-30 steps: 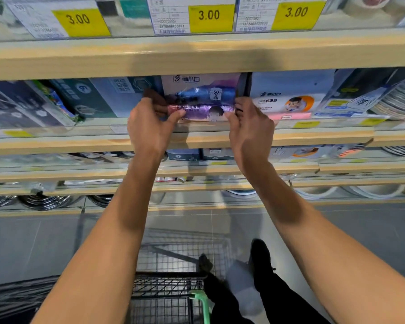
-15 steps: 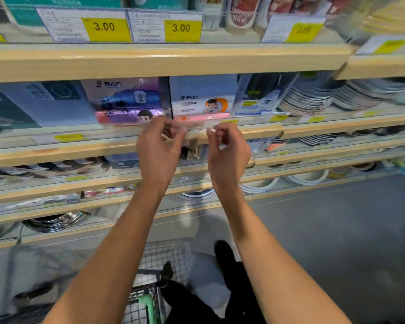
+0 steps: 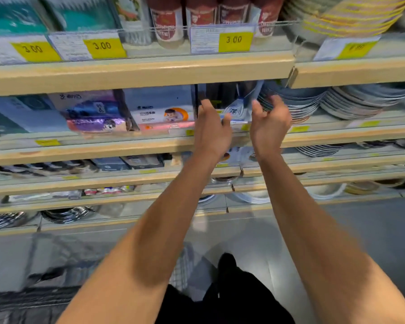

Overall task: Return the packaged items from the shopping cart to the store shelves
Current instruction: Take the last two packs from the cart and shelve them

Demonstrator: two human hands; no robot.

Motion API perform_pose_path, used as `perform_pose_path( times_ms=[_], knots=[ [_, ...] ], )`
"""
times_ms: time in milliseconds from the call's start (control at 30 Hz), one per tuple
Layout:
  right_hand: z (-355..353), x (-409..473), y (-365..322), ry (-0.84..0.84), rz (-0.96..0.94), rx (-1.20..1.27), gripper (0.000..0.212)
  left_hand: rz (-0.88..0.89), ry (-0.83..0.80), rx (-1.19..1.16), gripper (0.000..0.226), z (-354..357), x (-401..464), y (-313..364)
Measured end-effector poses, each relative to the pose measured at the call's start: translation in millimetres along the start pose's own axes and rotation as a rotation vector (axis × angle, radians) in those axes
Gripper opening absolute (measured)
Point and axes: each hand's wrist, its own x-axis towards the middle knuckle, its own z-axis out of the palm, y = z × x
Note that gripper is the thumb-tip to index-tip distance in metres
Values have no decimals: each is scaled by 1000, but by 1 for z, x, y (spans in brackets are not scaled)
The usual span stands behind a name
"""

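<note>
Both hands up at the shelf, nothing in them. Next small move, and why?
Probably bring both hands back down toward the shopping cart for another package. The left hand and right hand hang open and empty in front of the shelf edge, and the purple package already sits on that shelf beside the white package. What is left in the cart is too blurred to tell.

Bright, even store light falls from overhead, leaving soft shadows under each shelf edge (image 3: 136,73). Motion blur smears the whole frame, worst on the price tags (image 3: 234,40) and the cart (image 3: 56,265) at lower left. Wide-angle distortion bows the shelves. A pale glare patch sits on the floor (image 3: 278,270).
</note>
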Motion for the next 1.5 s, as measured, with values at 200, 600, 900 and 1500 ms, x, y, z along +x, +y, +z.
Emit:
perform_pose_path(
  times_ms=[200,600,900,1500],
  knots=[
    [-9,58,6,-338,-176,-393,32,-145,130,45,42,26,28,9],
    [-1,64,9,-388,-388,-504,40,-164,239,276,31,27,27,12],
    [-1,41,30,-320,-269,-121,51,-42,282,252,33,31,2,-7],
    [70,-74,-26,-194,-385,-65,38,-186,512,-102,36,-88,5,-109]
  ],
)
